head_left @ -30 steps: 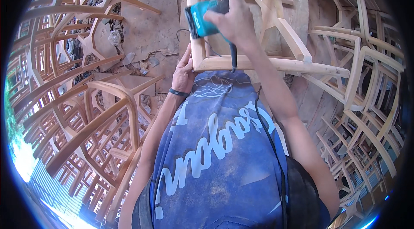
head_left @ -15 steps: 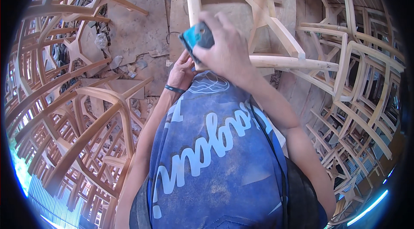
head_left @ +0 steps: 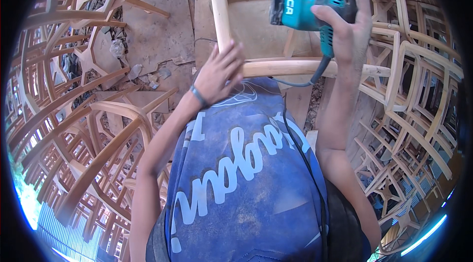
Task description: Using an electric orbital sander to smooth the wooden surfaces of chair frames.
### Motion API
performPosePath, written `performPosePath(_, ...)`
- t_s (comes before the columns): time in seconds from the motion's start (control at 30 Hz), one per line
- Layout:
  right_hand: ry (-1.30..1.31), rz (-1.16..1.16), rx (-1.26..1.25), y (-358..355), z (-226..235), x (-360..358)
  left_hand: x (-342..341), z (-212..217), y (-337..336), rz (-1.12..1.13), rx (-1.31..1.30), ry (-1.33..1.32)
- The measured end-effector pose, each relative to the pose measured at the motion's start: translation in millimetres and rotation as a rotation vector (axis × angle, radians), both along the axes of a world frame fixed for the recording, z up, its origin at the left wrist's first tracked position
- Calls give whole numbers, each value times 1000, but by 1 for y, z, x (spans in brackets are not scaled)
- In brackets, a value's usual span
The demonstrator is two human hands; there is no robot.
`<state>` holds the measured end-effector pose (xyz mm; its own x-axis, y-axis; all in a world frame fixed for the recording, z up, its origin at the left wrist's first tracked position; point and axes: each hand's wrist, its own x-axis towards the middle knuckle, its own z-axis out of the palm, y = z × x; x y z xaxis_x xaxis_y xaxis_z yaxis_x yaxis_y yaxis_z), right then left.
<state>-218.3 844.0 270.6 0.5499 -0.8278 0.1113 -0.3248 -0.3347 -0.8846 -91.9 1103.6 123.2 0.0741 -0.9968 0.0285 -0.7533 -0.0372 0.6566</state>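
Observation:
In my right hand is a teal and black power sander, lifted above the right part of a bare wooden chair frame. My fingers wrap its dark rear body, and its flat sanding pad faces left, apart from the wood. My left hand, with a dark band at the wrist, lies over the near left corner of the frame, fingers stretched out and slightly blurred. The corner joint beneath that hand is hidden. The sander's grey cord loops down past the frame's near rail toward my lap.
Stacked wooden chair frames crowd the left side, and more chair frames stand at the right. Flat boards cover the ground, with scraps and plastic litter at the left. A black cord runs down my blue shirt.
My right hand has raised the sander off the frame's near left corner and carried it to the right. My left hand has come from beneath the corner to lie on top of it.

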Motion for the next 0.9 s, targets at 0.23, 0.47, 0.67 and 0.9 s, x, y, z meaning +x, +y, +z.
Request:
performPosePath(0.23,-36,-173,105,-14,-26,-34,30,32,106,558,352,1069)
performPosePath(0.47,11,-50,295,22,-50,-16,-6,-29,56,600,266,1020)
performPosePath(0.67,214,141,183,55,-62,26,-32,-31,48,600,121,926)
performPosePath(0.9,312,224,-89,75,-70,66,-43,-49,52,696,34,990)
